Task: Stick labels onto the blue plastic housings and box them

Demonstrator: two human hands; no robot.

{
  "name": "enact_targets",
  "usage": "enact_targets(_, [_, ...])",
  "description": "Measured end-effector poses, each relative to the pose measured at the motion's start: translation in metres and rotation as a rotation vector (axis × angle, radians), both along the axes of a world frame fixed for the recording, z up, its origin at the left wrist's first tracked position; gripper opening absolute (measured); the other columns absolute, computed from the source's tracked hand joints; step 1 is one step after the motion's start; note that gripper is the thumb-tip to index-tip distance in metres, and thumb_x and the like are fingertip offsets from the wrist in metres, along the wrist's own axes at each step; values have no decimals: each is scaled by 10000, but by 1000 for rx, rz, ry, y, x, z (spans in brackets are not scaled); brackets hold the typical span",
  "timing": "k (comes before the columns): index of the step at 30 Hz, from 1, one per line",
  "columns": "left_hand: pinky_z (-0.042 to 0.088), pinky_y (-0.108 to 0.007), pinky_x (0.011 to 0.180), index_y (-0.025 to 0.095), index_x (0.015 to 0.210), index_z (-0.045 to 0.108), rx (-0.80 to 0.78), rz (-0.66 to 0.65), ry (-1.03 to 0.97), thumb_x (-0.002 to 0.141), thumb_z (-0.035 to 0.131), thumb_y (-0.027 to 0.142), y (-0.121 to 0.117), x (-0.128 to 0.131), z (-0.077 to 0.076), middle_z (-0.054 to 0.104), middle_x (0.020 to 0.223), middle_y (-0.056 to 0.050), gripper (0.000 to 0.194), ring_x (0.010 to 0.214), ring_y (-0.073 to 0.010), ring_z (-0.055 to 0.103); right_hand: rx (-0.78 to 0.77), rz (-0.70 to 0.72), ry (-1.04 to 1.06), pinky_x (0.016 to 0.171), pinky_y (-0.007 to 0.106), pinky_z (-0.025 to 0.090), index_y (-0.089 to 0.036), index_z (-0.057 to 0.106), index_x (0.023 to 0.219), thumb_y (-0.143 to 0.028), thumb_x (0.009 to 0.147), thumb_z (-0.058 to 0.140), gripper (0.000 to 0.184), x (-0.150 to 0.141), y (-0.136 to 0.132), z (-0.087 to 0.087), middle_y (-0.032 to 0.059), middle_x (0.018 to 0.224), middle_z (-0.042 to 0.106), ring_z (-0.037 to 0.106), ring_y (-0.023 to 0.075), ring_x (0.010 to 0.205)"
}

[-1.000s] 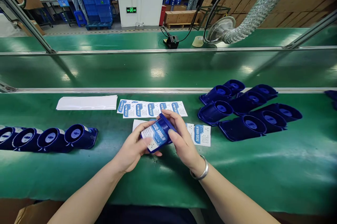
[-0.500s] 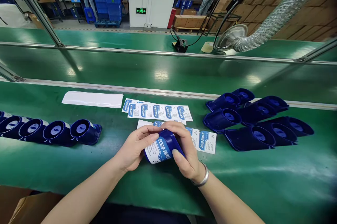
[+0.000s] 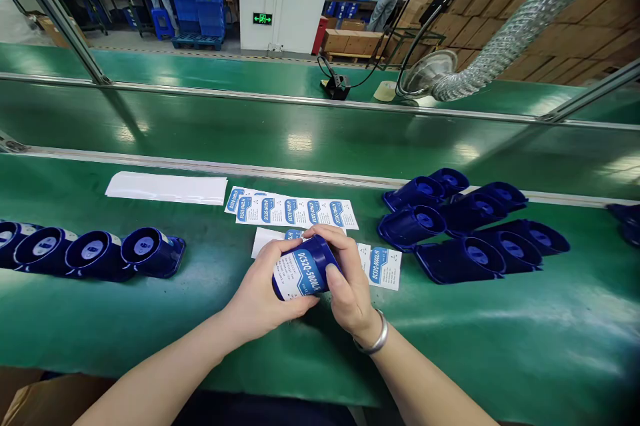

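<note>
Both hands hold one dark blue plastic housing just above the green bench. A white and blue label is wrapped on its side, facing me. My left hand cups it from the left and below, thumb on the label. My right hand wraps it from the right, fingers over the top. Under and behind the hands lie strips of the same labels, and another label sheet lies to the right.
A pile of unlabelled blue housings lies at the right. A row of labelled housings lies at the left. A white backing strip lies behind them. Beyond runs a green conveyor, with a silver duct hose. People stand far back.
The housing has been turned in my hands, and the label now lies pressed round its side. My left thumb has slid over the label. The view shifted slightly.
</note>
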State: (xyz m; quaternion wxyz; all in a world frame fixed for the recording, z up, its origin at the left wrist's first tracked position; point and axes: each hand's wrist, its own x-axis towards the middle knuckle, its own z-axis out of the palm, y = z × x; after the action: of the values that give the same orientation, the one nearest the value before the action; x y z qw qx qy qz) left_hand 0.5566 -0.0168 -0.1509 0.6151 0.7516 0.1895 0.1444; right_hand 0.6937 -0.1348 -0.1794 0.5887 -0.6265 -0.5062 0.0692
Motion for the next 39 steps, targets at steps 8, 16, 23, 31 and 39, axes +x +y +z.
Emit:
enact_targets(8, [504, -264, 900, 192, 1113, 736, -868, 6, -88, 874, 766, 396, 13, 3, 8, 662, 1167, -69, 316, 1062, -173, 621, 114, 79, -276, 1122, 354, 472, -198, 417, 1421, -346, 911, 447, 532, -4, 1, 12, 106, 1301, 487, 504, 126, 1283])
enact_targets(16, [509, -258, 872, 155, 1019, 733, -901, 48, -80, 806, 841, 355, 7, 5, 8, 670, 1041, -59, 312, 969, -146, 629, 110, 64, -413, 1075, 372, 482, -171, 417, 1410, -303, 877, 468, 551, -5, 4, 16, 121, 1262, 493, 509, 138, 1245])
enact_targets(23, [488, -304, 943, 197, 1166, 666, -565, 19, -121, 820, 825, 379, 5, 1, 3, 635, 1160, -52, 421, 1072, -177, 597, 72, 3, -314, 1114, 363, 470, -198, 393, 1445, -286, 903, 446, 551, -9, 1, 9, 116, 1297, 478, 489, 129, 1281])
enact_targets(31, [449, -388, 1007, 197, 1269, 582, 50, 42, -83, 709, 871, 307, 0, 1, 2, 588, 1221, -77, 640, 1131, -236, 579, 49, -49, -180, 1149, 333, 453, -245, 414, 1432, -304, 944, 390, 492, -9, 1, 1, 83, 1310, 496, 489, 104, 1294])
enact_targets(39, [462, -360, 994, 203, 1246, 623, -394, -24, -77, 733, 874, 402, 6, 2, 7, 603, 1261, -84, 605, 1150, -235, 581, 67, 3, -250, 1109, 352, 475, -223, 416, 1418, -327, 922, 420, 507, -6, 3, 8, 95, 1286, 501, 503, 116, 1268])
